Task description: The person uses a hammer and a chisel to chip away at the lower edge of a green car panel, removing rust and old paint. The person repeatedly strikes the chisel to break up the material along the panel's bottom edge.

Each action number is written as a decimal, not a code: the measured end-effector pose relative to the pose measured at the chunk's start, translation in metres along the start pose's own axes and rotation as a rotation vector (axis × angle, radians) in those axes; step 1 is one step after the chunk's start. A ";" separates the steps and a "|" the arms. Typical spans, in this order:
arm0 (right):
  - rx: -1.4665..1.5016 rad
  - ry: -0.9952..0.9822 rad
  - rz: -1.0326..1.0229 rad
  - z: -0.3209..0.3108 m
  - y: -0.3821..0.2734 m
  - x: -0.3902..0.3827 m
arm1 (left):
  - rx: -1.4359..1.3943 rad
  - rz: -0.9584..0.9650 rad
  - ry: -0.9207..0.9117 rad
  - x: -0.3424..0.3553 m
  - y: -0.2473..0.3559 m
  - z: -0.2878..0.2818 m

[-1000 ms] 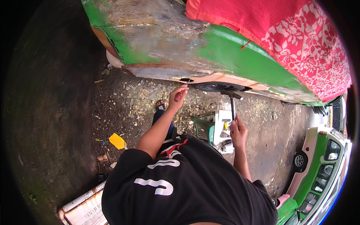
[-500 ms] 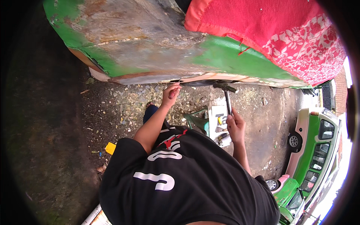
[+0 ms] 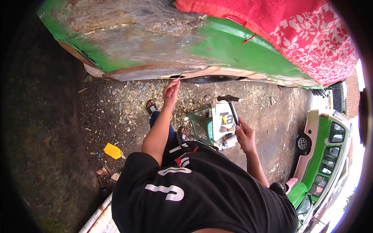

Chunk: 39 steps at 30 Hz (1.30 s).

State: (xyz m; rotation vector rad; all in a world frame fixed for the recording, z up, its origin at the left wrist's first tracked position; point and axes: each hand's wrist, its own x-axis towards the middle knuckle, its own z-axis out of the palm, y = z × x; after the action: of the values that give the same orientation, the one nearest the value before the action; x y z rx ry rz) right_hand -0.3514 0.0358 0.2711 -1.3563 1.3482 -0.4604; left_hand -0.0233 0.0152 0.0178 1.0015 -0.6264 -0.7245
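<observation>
My left hand (image 3: 171,95) is closed around the reddish handle of what looks like a screwdriver (image 3: 169,92). Its thin metal shaft points at the lower edge of a vehicle's body panel (image 3: 163,44), where green paint gives way to bare, rusty metal; whether the tip touches cannot be told. In my right hand (image 3: 245,136) is a hammer (image 3: 234,112), gripped by its dark handle. The hammer's head is raised to the right of the screwdriver, apart from it and from the panel.
A red patterned cloth (image 3: 272,27) drapes over the vehicle, and a tyre (image 3: 210,79) shows below its edge. Near my right hand stands a green stool (image 3: 202,122) beside a white board with small items. Paint flakes and a yellow piece (image 3: 112,151) litter the ground. A green van (image 3: 324,155) is parked right.
The whole view has shifted slightly, showing more of the ground and my sandalled feet. The hammer's head has tilted left and moved back from the panel. Both hands keep their tools.
</observation>
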 end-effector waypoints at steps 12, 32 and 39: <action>-0.110 -0.090 -0.022 -0.002 -0.012 0.010 | 0.172 0.086 -0.081 0.000 0.012 0.010; -0.220 -0.101 -0.074 0.006 -0.019 0.010 | 0.434 0.183 -0.061 -0.013 0.016 0.019; -0.378 -0.080 -0.157 0.016 -0.019 0.016 | 0.522 0.182 -0.045 -0.010 0.023 0.033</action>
State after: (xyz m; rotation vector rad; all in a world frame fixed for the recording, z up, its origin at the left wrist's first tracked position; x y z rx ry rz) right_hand -0.3253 0.0237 0.2757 -1.7817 1.3105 -0.2581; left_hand -0.0486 0.0137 0.0508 1.3863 -0.9611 -0.4277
